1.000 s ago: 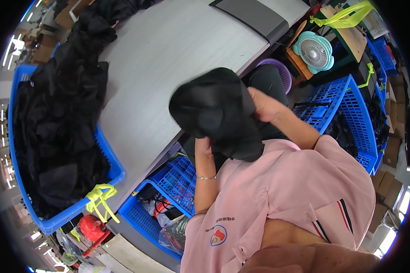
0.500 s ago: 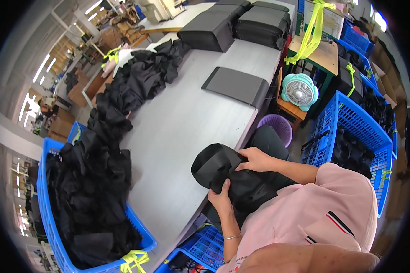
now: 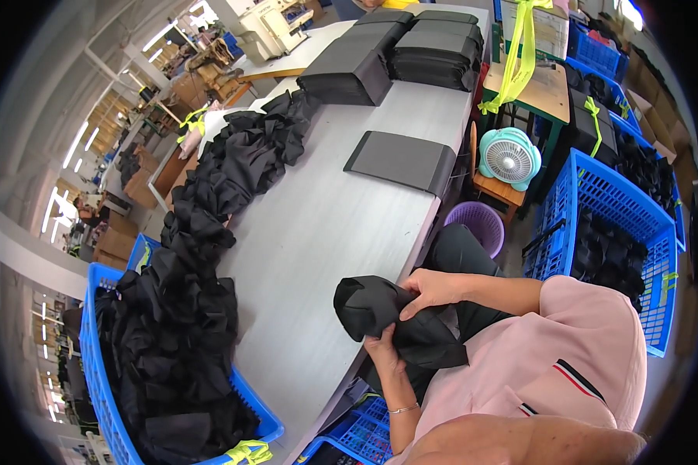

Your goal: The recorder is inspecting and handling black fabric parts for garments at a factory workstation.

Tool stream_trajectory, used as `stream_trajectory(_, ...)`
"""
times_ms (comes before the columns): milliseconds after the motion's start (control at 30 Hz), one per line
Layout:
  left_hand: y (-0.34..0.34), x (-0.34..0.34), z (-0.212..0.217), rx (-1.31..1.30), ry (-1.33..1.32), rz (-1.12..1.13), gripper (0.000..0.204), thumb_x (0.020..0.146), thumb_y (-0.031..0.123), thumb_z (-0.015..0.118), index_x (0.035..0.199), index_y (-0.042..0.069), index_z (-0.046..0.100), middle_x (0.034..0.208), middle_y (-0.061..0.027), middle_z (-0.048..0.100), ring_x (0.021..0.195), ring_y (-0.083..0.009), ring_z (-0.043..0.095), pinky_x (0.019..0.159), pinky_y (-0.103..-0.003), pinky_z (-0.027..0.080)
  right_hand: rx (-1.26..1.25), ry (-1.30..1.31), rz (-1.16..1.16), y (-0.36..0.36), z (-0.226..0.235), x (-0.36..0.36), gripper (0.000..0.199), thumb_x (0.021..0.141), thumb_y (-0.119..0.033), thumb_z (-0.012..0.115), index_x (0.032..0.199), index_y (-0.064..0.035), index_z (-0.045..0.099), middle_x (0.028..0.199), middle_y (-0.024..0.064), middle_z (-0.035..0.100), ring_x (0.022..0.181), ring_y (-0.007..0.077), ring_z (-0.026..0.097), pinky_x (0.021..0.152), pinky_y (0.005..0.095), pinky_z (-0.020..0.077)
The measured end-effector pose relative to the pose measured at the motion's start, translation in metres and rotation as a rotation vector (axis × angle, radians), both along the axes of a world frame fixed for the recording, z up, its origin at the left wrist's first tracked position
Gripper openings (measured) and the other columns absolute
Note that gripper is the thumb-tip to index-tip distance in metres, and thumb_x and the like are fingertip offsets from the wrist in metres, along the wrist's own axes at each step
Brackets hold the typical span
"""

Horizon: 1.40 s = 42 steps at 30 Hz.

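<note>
I am gripping the black fabric piece (image 3: 395,318) at the near edge of the grey tabletop (image 3: 326,232), my right hand (image 3: 430,288) closing over its top while my left hand (image 3: 384,349) is pinching it from below, its bulk bunching leftward.

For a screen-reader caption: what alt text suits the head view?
Both hands, left hand and right hand, hold a crumpled black fabric piece at the edge of a long grey table. More black fabric trails along the table into a blue plastic crate on the left.
</note>
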<state>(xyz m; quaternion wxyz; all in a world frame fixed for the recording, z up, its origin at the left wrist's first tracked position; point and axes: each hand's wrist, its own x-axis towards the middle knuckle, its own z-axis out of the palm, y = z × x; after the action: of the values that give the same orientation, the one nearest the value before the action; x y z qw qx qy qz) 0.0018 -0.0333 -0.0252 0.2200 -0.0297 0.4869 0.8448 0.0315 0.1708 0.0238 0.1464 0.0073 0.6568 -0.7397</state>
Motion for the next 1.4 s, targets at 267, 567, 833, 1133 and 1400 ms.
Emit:
stream_trajectory(267,0.005,-0.002,-0.004,-0.210,-0.065,0.014,0.039,0.085,0.007,0.075,0.120,-0.006,0.063,0.113,-0.0120,0.068,0.097,-0.0205,0.067,0.092,-0.033,0.052,0.825,0.055,-0.293,-0.002,-0.007,-0.003,0.045,0.074,-0.039,0.080,0.095,-0.0016,0.069,0.083,0.0227,0.066,0.080,0.0350,0.067,0.072,0.0395,0.0512)
stream_trajectory(567,0.004,0.005,0.003,-0.138,-0.029,0.037,0.039,0.080,-0.001,0.078,0.116,-0.006,0.065,0.112,-0.0122,0.069,0.095,-0.0188,0.066,0.089,-0.031,0.052,0.683,0.039,-0.220,-0.005,-0.010,0.001,0.049,0.078,-0.037,0.076,0.105,0.0016,0.063,0.089,0.0233,0.067,0.086,0.0383,0.067,0.077,0.0429,0.0521)
stream_trajectory(833,-0.001,-0.004,0.004,-0.215,-0.002,0.032,0.034,0.082,0.000,0.076,0.114,-0.006,0.066,0.107,-0.0116,0.070,0.094,-0.0193,0.066,0.087,-0.032,0.054,0.312,0.077,-0.266,-0.012,-0.008,-0.004,0.055,0.074,-0.020,0.082,0.118,0.0045,0.061,0.102,0.0199,0.070,0.097,0.0251,0.067,0.087,0.0350,0.0511)
stream_trajectory(1133,-0.004,-0.006,-0.025,0.080,-0.206,-0.026,0.054,0.090,0.024,0.074,0.130,-0.006,0.054,0.126,-0.0148,0.062,0.107,-0.0257,0.065,0.090,-0.036,0.054,0.034,-0.044,-0.174,-0.001,-0.027,-0.011,0.056,0.069,-0.025,0.083,0.113,0.0024,0.064,0.102,0.0204,0.070,0.095,0.0309,0.069,0.086,0.0379,0.0523)
stream_trajectory(1400,0.002,-0.010,-0.032,-0.010,-0.312,-0.070,0.053,0.101,0.031,0.058,0.138,-0.005,0.047,0.134,-0.0157,0.058,0.119,-0.0282,0.060,0.101,-0.040,0.049,0.465,0.137,-0.635,0.004,-0.045,0.000,0.034,0.081,-0.028,0.078,0.097,-0.0026,0.063,0.080,0.0032,0.062,0.076,0.0105,0.057,0.071,0.0293,0.0495)
